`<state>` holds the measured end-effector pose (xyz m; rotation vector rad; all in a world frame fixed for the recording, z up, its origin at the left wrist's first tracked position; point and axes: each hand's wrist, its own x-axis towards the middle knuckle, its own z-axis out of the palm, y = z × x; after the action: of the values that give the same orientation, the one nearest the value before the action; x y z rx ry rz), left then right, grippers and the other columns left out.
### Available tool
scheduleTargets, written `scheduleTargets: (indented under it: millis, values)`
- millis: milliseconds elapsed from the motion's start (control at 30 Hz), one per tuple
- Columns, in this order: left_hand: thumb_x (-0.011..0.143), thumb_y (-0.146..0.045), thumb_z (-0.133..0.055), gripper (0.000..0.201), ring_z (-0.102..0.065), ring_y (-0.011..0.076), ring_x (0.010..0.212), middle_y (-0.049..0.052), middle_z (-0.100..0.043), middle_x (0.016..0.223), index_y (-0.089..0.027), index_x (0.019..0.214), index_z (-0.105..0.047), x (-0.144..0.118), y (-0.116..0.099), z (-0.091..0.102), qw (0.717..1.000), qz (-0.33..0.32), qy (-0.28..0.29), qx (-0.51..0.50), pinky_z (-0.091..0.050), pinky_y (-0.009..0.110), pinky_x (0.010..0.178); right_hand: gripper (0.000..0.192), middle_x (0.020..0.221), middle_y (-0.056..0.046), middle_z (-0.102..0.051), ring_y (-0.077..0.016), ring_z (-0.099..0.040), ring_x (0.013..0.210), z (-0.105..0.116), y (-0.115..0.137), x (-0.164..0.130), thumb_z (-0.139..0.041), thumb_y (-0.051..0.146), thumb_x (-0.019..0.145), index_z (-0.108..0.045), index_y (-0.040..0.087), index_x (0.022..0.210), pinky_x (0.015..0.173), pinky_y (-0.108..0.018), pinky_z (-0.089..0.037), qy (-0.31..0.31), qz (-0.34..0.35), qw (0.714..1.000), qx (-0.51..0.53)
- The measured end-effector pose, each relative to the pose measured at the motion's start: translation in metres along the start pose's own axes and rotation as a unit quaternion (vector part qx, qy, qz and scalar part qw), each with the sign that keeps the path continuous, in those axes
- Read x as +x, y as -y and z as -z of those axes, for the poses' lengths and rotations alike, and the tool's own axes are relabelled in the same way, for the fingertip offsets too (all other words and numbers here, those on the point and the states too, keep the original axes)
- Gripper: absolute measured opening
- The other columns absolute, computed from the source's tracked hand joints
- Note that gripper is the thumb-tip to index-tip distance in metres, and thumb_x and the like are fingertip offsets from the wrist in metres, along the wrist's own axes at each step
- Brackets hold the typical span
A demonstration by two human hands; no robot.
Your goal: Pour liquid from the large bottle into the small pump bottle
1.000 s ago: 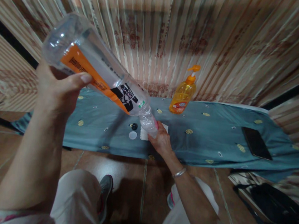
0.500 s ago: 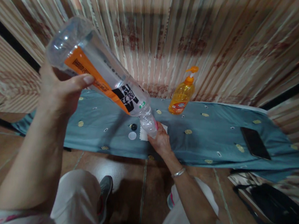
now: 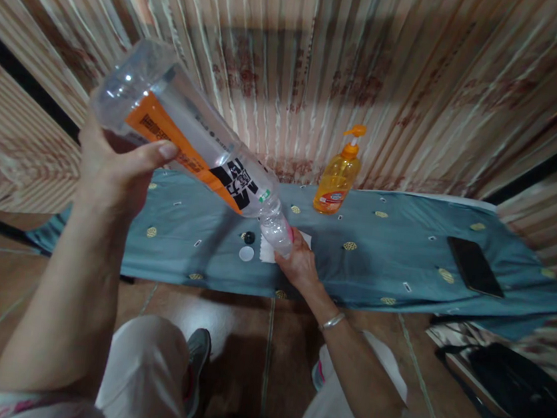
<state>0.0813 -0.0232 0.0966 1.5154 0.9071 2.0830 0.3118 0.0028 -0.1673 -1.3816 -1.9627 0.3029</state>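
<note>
My left hand (image 3: 117,164) is closed around the base end of a large clear plastic bottle (image 3: 208,120) with an orange and black label. The bottle is tilted, its neck pointing down to the right. At that neck is a small clear plastic bottle (image 3: 276,230), gripped low down by my right hand (image 3: 300,262). The two appear to meet mouth to mouth, though the exact contact is hard to make out. Below them lies a white cloth or tissue (image 3: 267,253). Just left of it are a black cap (image 3: 250,238) and a round whitish cap (image 3: 246,253).
An orange pump bottle (image 3: 336,182) stands toward the back of the table, against the pleated curtain (image 3: 294,70). A dark phone (image 3: 474,265) lies on the blue-green tablecloth (image 3: 379,247) at right. A black bag (image 3: 519,391) is at the lower right.
The base of the large bottle and my left hand have shifted slightly right and down. My right hand and the small bottle stay almost still.
</note>
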Motion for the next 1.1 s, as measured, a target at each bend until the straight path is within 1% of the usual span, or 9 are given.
scheduleTargets:
  millis: [133,233,300,433,567,733,833,967,1100]
  values:
    - [0.029,-0.035,-0.105,0.094,-0.07,0.0133,0.072,-0.007,-0.064,0.063,-0.019,0.111,-0.062,-0.008,0.001,0.005,0.999,0.023,0.016,-0.026,-0.06,0.024,0.083,0.072,0.136,-0.022,-0.061,-0.0337,-0.062,0.124,0.002,0.001,0.0,-0.065,0.026,0.077,-0.04,0.009,0.142,0.103,-0.049,-0.054,0.006,0.002,1.0,0.005]
    - [0.033,-0.03,-0.104,0.097,-0.068,0.0125,0.067,-0.012,-0.055,0.054,-0.021,0.119,-0.059,-0.017,0.006,0.014,0.998,0.033,-0.015,-0.051,-0.061,0.021,0.071,0.071,0.134,-0.022,-0.063,-0.033,-0.063,0.123,0.005,0.003,0.0,-0.065,0.025,0.077,-0.041,0.009,0.142,0.103,-0.048,-0.054,0.004,0.003,1.0,0.01]
    - [0.039,-0.025,-0.102,0.094,-0.063,0.01,0.058,-0.012,-0.054,0.054,-0.023,0.123,-0.058,-0.025,0.011,0.021,0.996,0.045,-0.037,-0.071,-0.061,0.021,0.068,0.07,0.134,-0.022,-0.063,-0.0331,-0.063,0.123,0.007,0.004,0.001,-0.065,0.024,0.077,-0.042,0.008,0.141,0.103,-0.048,-0.054,0.007,-0.002,1.0,0.011]
    - [0.045,-0.018,-0.096,0.089,-0.062,0.0087,0.058,-0.011,-0.058,0.058,-0.028,0.125,-0.057,-0.041,0.02,0.034,0.99,0.077,-0.08,-0.085,-0.058,0.016,0.059,0.069,0.135,-0.024,-0.062,-0.0336,-0.062,0.125,0.008,0.005,0.001,-0.065,0.026,0.078,-0.042,0.005,0.14,0.104,-0.047,-0.053,0.017,-0.008,1.0,0.006]
    - [0.047,-0.017,-0.092,0.076,-0.062,0.0078,0.059,-0.009,-0.064,0.064,-0.028,0.116,-0.062,-0.057,0.027,0.043,0.984,0.1,-0.113,-0.091,-0.053,0.012,0.051,0.068,0.134,-0.022,-0.063,-0.0327,-0.063,0.123,0.007,0.003,0.002,-0.063,0.028,0.08,-0.041,0.008,0.141,0.102,-0.047,-0.054,0.01,-0.001,1.0,-0.003]
    - [0.036,-0.022,-0.094,0.057,-0.065,0.0116,0.062,-0.005,-0.07,0.073,-0.02,0.088,-0.069,-0.075,0.033,0.048,0.968,0.172,-0.173,-0.067,-0.048,0.013,0.039,0.068,0.132,-0.024,-0.063,-0.0331,-0.065,0.119,0.006,0.001,0.003,-0.062,0.032,0.082,-0.04,0.006,0.141,0.098,-0.046,-0.056,0.018,-0.012,1.0,-0.007]
    - [0.038,-0.024,-0.094,0.053,-0.068,0.0138,0.067,-0.004,-0.071,0.074,-0.021,0.085,-0.07,-0.085,0.035,0.051,0.961,0.198,-0.18,-0.064,-0.052,0.015,0.043,0.07,0.133,-0.024,-0.063,-0.0328,-0.065,0.119,0.005,0.0,0.002,-0.063,0.032,0.081,-0.039,0.007,0.142,0.098,-0.046,-0.056,0.014,-0.01,1.0,-0.007]
    - [0.048,-0.027,-0.091,0.048,-0.07,0.0128,0.082,-0.003,-0.073,0.085,-0.024,0.09,-0.07,-0.098,0.038,0.054,0.958,0.215,-0.173,-0.074,-0.063,0.019,0.066,0.071,0.133,-0.023,-0.063,-0.0325,-0.065,0.12,0.004,-0.002,0.002,-0.063,0.032,0.081,-0.039,0.008,0.142,0.099,-0.046,-0.055,0.011,-0.004,1.0,-0.008]
    - [0.052,-0.03,-0.091,0.048,-0.069,0.0143,0.087,-0.002,-0.074,0.094,-0.024,0.095,-0.07,-0.111,0.047,0.056,0.954,0.234,-0.17,-0.08,-0.065,0.028,0.081,0.07,0.133,-0.024,-0.064,-0.0325,-0.065,0.119,0.005,-0.002,0.002,-0.063,0.034,0.082,-0.04,0.006,0.142,0.099,-0.045,-0.055,0.006,-0.01,1.0,-0.012]
